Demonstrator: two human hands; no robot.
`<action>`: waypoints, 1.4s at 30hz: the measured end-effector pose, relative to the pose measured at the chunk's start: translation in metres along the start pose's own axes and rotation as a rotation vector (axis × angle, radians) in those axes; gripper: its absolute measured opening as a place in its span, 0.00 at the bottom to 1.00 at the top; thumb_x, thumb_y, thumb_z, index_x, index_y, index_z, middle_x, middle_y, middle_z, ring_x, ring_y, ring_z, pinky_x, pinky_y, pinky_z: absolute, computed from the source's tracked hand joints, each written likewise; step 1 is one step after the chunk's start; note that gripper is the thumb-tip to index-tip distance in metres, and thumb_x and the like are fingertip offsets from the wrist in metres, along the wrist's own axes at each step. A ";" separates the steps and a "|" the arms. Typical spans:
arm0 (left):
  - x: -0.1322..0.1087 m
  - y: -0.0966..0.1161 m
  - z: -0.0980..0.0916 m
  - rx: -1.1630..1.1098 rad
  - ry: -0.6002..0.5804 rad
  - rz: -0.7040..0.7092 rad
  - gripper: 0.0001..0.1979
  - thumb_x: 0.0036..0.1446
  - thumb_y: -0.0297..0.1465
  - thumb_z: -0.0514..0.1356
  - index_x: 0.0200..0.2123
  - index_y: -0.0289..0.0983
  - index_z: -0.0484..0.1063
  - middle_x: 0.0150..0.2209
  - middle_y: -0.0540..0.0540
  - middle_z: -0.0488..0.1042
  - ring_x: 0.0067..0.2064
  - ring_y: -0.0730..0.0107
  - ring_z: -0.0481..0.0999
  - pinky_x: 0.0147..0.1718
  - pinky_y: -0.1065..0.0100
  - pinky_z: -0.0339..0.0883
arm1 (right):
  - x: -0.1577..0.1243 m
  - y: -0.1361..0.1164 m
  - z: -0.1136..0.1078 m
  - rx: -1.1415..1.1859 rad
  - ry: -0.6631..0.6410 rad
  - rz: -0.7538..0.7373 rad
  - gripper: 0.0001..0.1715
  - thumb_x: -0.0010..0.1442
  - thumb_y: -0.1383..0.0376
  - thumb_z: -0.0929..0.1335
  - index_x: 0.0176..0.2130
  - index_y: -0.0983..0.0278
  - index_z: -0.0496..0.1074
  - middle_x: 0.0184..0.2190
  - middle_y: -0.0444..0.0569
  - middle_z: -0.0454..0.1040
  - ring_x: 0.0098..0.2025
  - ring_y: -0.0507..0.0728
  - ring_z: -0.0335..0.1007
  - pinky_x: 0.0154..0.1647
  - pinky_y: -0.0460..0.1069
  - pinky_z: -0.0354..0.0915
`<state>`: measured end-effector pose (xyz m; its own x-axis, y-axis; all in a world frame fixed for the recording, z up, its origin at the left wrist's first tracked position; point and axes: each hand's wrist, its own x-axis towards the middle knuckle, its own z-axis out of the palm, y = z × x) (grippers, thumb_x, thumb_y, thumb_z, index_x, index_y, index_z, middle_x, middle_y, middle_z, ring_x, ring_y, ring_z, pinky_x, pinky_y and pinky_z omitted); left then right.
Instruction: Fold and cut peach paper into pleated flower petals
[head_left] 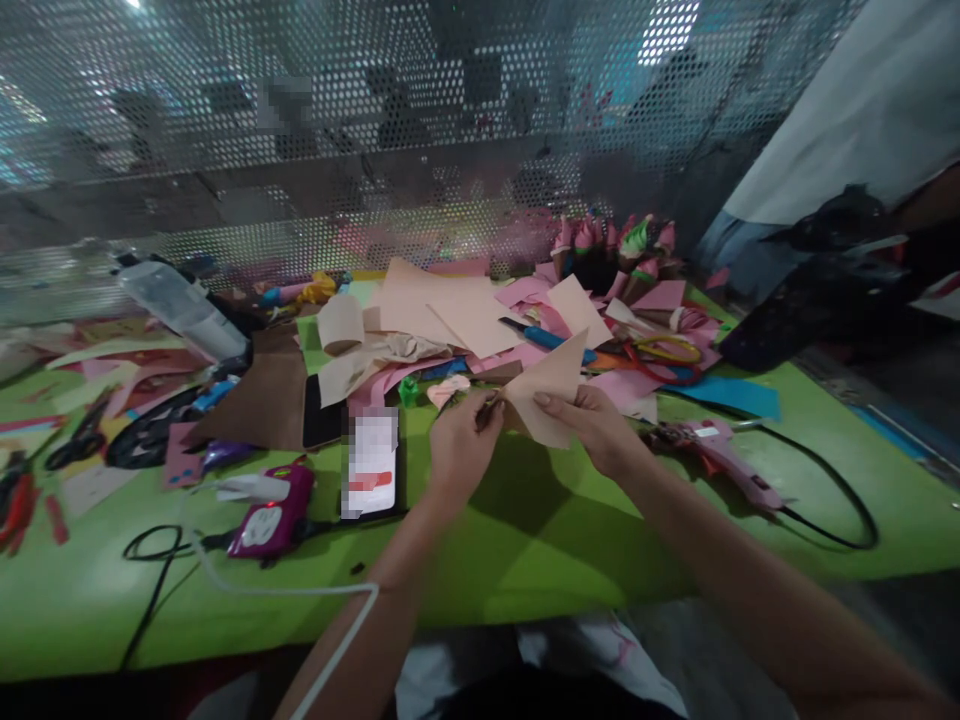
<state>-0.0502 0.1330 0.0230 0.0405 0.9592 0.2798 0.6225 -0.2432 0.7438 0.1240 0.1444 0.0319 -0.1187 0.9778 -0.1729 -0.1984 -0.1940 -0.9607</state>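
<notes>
Peach-coloured, pointed sheet of thin craft foam or paper (559,372), held up between both hands, just above the lime-green tabletop (510,565). Pinched narrow at its left corner by the bare left hand (466,440), with something small and dark at the fingertips, too blurry to name. Gripped lower right by the bare right hand (604,425), thumb flat on the near face. Should be super light, kinda floppy, probably not slippery, but likely easy to crease or tear if squeezed hard or yanked. Best taken by the edges and corners, soft thumb-and-finger pinch imo. Just right of the right hand: pink plastic glue gun (724,460). Just left of the left hand: dark-edged phone with a lit screen (375,465). Beyond both hands: loose pink and peach flat scraps (450,305), plus a long blue-handled tool (547,337).
</notes>
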 end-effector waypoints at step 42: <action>-0.002 0.005 0.016 -0.085 0.157 0.025 0.06 0.61 0.27 0.56 0.35 0.37 0.74 0.35 0.46 0.78 0.35 0.69 0.73 0.35 0.69 0.64 | -0.005 0.006 0.014 -0.015 -0.062 0.062 0.24 0.34 0.51 0.79 0.26 0.62 0.73 0.22 0.43 0.73 0.25 0.53 0.65 0.26 0.50 0.61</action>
<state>-0.0350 0.1321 0.0166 -0.0716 0.9203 0.3847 0.5540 -0.2840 0.7826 0.1096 0.1368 0.0304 -0.1907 0.9570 -0.2186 -0.1746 -0.2522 -0.9518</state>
